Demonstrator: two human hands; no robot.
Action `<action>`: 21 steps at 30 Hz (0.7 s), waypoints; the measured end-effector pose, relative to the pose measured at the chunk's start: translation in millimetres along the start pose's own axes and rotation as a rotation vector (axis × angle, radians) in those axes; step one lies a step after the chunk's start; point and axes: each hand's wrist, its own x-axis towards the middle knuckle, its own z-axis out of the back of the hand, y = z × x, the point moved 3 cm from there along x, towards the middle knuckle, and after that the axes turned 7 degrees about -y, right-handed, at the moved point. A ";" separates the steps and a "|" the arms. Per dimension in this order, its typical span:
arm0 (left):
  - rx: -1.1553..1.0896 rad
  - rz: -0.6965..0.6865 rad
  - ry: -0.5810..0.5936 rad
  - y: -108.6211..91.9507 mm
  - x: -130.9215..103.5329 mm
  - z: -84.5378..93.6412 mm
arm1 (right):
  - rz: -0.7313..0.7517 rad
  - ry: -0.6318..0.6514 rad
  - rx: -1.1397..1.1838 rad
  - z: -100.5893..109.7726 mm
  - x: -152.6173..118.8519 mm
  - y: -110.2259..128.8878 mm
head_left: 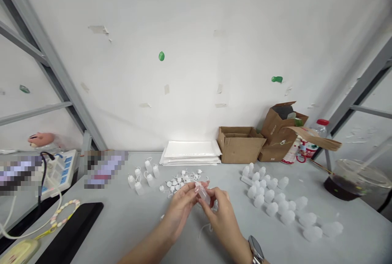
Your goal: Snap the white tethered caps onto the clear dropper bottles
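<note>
Both hands meet over the middle of the grey table (122, 223). My left hand (183, 202) pinches the upper end of a small translucent bottle (203, 194), and my right hand (221, 206) grips its lower side. The bottle is tilted between my fingers. Just behind my left hand lies a pile of small white caps with loops (176, 182). Farther left stand several white bottles with looped caps (150, 179). On the right are many translucent bottles without looped caps (271, 196). A thin white cord (203, 228) shows below my hands.
White flat packages (191, 149), an open cardboard box (240, 149) and a brown paper bag (275, 137) line the wall. At right sits a cup of dark drink (343, 186). A phone (107, 170), power strip (63, 172) and black pad (73, 231) are at left.
</note>
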 end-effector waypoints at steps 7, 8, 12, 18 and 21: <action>0.122 -0.098 -0.100 -4.4 2.6 5.3 | -0.063 0.124 0.203 -4.6 3.1 3.3; 0.113 -0.086 -0.092 -4.9 2.5 5.3 | -0.088 0.150 0.251 -5.5 4.0 3.2; 0.059 -0.044 -0.018 -7.7 -0.5 1.6 | -0.201 0.189 0.390 -6.2 5.5 3.0; -0.024 0.005 0.025 -4.7 -4.1 -0.3 | -0.220 0.169 0.335 -3.0 4.7 6.0; -0.058 0.022 0.010 2.2 -6.3 3.2 | -0.186 0.151 0.256 -3.8 2.5 2.1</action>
